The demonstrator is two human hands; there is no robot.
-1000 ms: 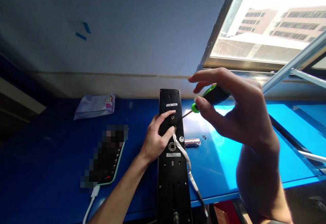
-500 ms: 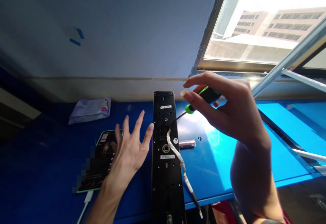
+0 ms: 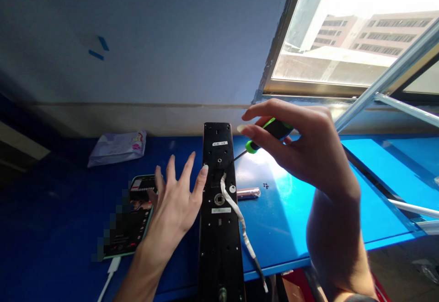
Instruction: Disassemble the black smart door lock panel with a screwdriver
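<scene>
A long black panel [image 3: 219,238], with small holes, labels and a square socket in a metal ring, stretches from the middle of the table toward me. My right hand [image 3: 295,132] is closed around a green-and-black screwdriver [image 3: 252,145]. Its thin shaft slants down to the left, the tip at the panel's right edge just above the opening where a white-sleeved cable [image 3: 236,208] comes out. My left hand [image 3: 178,196] has its fingers spread over the table and the phone's edge. The thumb tip meets the panel's left edge.
On the left lies a phone [image 3: 137,219] with its screen lit and a white charging cable [image 3: 112,265] plugged in. Behind it is a purple packet [image 3: 117,148]. Right of the panel are a pinkish wrapped cylinder [image 3: 249,193] and several small dark screws [image 3: 265,186]. Metal bars [image 3: 387,75] stand by the window.
The view has shifted slightly, so the panel and both hands sit a little further left. The phone's screen picture has changed. The screwdriver stays in my right hand.
</scene>
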